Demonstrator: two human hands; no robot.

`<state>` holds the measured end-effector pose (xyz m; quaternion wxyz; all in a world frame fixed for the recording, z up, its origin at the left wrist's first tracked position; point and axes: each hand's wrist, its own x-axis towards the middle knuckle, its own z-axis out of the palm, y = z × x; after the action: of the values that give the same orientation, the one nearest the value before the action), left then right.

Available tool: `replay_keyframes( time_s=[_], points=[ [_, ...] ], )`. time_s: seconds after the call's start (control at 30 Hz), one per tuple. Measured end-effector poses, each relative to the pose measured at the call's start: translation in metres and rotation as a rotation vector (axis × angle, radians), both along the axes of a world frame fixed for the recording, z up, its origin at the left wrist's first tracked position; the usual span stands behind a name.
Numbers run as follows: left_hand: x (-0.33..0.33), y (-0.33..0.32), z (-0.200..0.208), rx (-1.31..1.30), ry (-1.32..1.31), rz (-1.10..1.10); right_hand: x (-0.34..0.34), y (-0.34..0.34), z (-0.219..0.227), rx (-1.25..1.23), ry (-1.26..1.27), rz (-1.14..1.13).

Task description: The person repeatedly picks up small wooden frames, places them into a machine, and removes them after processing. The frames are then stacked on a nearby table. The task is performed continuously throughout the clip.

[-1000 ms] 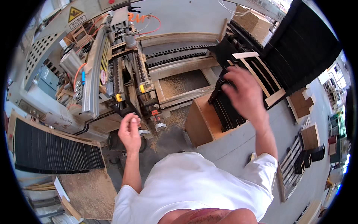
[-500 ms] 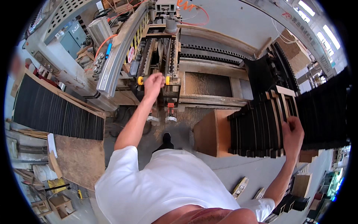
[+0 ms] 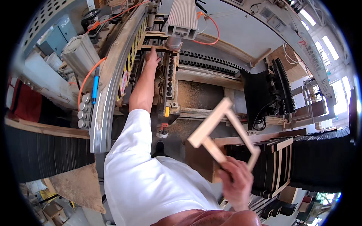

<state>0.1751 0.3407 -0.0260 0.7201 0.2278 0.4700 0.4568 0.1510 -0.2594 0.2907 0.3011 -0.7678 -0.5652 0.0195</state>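
Observation:
My left hand (image 3: 151, 60) reaches into the machine, fingers stretched toward a wooden crossbar (image 3: 161, 49) below a metal cylinder (image 3: 174, 43). A fingertip overlaps the bar, and the thumb stands apart; the far fingers are partly hidden. My right hand (image 3: 237, 182) is closed on a pale rectangular wooden frame (image 3: 211, 122), gripping its near side. Tilted in the air, that frame hangs to the right of the machine. Behind the right hand stands a row of dark frames (image 3: 260, 165) with pale wooden edges.
A silver rail (image 3: 109, 101) with a blue pen-like tool (image 3: 95, 83) runs along the left. Black toothed chains (image 3: 211, 60) cross the machine bed. Dark stacked panels (image 3: 49, 150) stand at the left, more panels (image 3: 320, 162) at the right. A yellow knob (image 3: 167, 111) sticks out in front.
My left hand has moved from the yellow knobs farther into the machine, up to the crossbar. My right hand has lifted a wooden frame off the row and brought it left. The view has shifted.

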Motion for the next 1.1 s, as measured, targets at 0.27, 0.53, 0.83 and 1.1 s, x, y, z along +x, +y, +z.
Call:
replay_keyframes(
  time_s=[0.27,0.53,0.83,1.1],
  points=[
    [0.006,0.011,-0.010,0.012,-0.185,0.180,0.034,0.103,-0.072,-0.051,0.174,0.039],
    [-0.072,-0.177,0.022,0.063,-0.114,-0.061,0.080,0.258,-0.136,0.006,-0.015,0.360],
    [-0.115,-0.248,0.018,0.177,-0.642,-0.117,0.068,0.333,-0.216,0.009,-0.092,0.629],
    [-0.117,-0.285,0.010,0.152,-0.406,0.112,0.082,0.371,-0.217,-0.012,-0.059,0.614]
  ],
)
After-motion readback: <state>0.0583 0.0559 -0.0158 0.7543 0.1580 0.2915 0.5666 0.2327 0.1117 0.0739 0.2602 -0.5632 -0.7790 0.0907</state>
